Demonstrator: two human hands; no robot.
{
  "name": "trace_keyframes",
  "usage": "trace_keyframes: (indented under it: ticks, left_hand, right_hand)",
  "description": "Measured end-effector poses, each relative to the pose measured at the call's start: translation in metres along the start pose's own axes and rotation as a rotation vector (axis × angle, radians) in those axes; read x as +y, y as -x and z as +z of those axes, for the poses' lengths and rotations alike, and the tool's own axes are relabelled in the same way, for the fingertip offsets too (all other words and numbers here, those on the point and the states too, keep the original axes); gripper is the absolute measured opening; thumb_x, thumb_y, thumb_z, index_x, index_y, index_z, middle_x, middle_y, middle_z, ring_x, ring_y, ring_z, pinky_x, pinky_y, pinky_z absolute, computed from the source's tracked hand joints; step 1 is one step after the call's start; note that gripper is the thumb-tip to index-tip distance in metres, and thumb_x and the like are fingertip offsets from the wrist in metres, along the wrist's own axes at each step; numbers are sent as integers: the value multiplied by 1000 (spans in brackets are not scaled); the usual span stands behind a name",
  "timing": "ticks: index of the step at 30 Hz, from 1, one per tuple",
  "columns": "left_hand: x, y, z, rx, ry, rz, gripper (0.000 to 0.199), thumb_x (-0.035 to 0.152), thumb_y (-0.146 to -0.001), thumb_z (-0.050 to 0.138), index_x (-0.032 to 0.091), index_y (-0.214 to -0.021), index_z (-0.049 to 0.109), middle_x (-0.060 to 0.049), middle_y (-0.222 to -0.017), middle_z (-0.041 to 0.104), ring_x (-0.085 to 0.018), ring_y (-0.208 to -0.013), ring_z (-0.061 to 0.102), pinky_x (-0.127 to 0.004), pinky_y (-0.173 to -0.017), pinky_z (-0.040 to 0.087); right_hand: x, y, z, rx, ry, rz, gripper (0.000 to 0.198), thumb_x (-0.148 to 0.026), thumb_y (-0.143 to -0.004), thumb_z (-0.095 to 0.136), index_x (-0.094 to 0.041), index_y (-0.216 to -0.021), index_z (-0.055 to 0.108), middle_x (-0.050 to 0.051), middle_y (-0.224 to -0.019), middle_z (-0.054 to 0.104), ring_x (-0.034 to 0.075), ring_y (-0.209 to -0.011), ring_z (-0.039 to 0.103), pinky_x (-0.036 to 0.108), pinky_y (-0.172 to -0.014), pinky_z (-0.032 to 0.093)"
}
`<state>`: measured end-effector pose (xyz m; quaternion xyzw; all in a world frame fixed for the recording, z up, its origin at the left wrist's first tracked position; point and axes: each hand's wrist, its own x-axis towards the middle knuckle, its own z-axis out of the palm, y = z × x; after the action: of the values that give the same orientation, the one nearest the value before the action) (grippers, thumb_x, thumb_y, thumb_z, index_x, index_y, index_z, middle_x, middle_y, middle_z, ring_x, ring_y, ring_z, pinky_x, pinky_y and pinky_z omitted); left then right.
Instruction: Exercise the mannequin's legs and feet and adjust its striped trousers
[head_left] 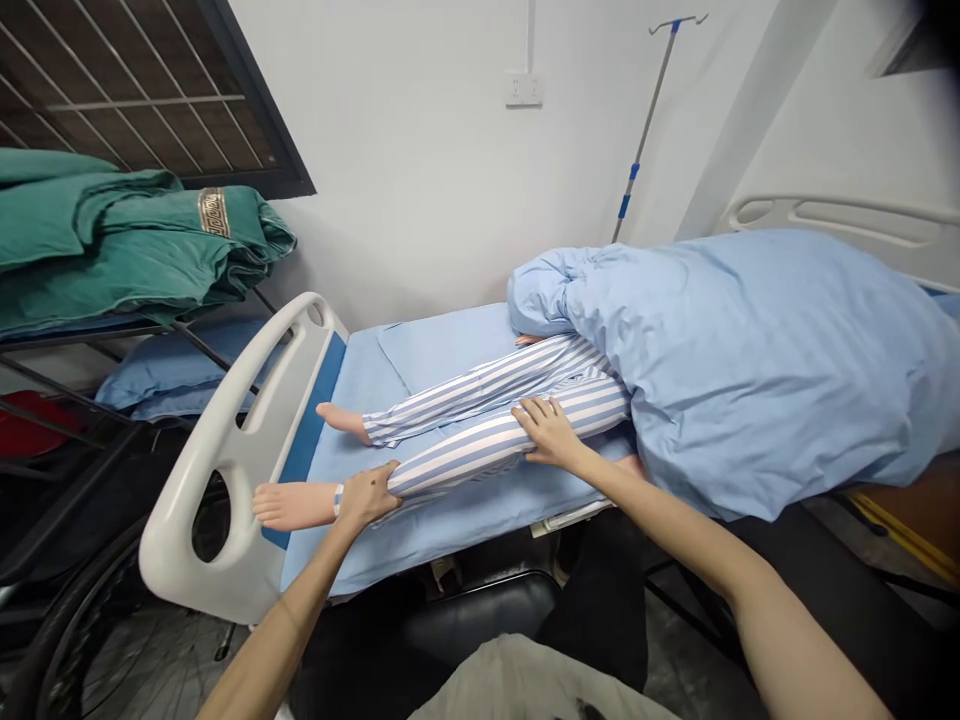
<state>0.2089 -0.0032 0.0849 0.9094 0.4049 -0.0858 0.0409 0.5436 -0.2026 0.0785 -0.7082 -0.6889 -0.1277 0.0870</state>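
Note:
A figure that looks like a manikin lies on the bed in blue-and-white striped trousers. My left hand is closed around the near lower leg, just above the ankle, gripping it through the cloth. The bare near foot points toward the footboard, toes up. My right hand lies on top of the same leg, around the knee or thigh, with its fingers spread. Beyond it the other leg lies straight, its bare foot on the sheet. A light blue quilt covers the upper body.
The bed's white footboard stands at the left, and a wheelchair wheel is beside it. Folded green cloths lie on a rack. An IV pole rises behind the bed. A black seat is below the near edge.

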Motion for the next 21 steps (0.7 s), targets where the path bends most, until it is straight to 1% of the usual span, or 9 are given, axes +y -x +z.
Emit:
trace_keyframes:
  ticks: [3, 5, 7, 9, 12, 15, 18, 21]
  left_hand:
    - [-1, 3, 0, 5, -4, 12, 49, 24, -76, 60, 19, -124, 57, -11, -111, 71, -33, -102, 65, -34, -81, 44]
    - [-2, 4, -3, 6, -16, 13, 47, 24, -75, 60, 19, -122, 58, -10, -111, 71, -33, -101, 65, -34, -82, 44]
    - [-3, 2, -10, 5, -26, 18, 50, 26, -74, 60, 20, -124, 57, -9, -111, 71, -33, -101, 64, -35, -82, 44]
    - [-3, -4, -19, 12, -29, 28, 57, 28, -74, 60, 20, -130, 55, -9, -112, 71, -33, -102, 64, -36, -83, 44]
    - [-3, -17, -33, 17, -22, 34, 68, 32, -72, 62, 21, -138, 51, -10, -115, 70, -34, -103, 65, -37, -83, 47]
    - [0, -30, -44, 26, 28, 61, 74, 33, -71, 65, 22, -142, 48, -10, -121, 68, -33, -103, 65, -35, -80, 49]
    - [4, -39, -47, 78, 82, 119, 74, 29, -72, 66, 20, -144, 47, -10, -127, 66, -32, -107, 64, -33, -84, 48]
    - [8, -42, -40, 94, 130, 151, 76, 29, -74, 66, 19, -146, 45, -12, -134, 62, -32, -114, 62, -34, -90, 47]
  right_hand:
    - [-11, 7, 16, 30, 90, 44, 84, -28, -75, 72, -15, -150, 37, 21, -153, 37, 41, -139, 30, 61, -112, 22]
    - [-13, 7, 22, 25, 104, 57, 82, -27, -76, 70, -14, -150, 37, 21, -152, 38, 41, -139, 31, 61, -112, 22]
    - [-9, 4, 21, 25, 91, 60, 81, -30, -75, 70, -13, -149, 39, 21, -151, 39, 41, -137, 32, 60, -114, 21]
    - [-3, 0, 13, 45, 73, 72, 83, -32, -74, 71, -11, -148, 39, 21, -150, 40, 41, -137, 34, 58, -115, 21]
    - [10, -5, -6, 97, 54, 109, 84, -36, -73, 70, -8, -146, 41, 21, -150, 40, 40, -137, 34, 55, -116, 22]
    - [25, -9, -24, 160, 48, 136, 85, -40, -73, 68, -5, -145, 42, 22, -149, 42, 39, -135, 35, 52, -115, 25]
    - [37, -11, -35, 215, 39, 128, 85, -42, -71, 67, -2, -143, 43, 23, -145, 44, 37, -132, 39, 48, -113, 29]
    - [45, -10, -40, 245, 24, 119, 84, -41, -71, 66, -2, -141, 44, 24, -144, 46, 36, -130, 41, 46, -112, 31]
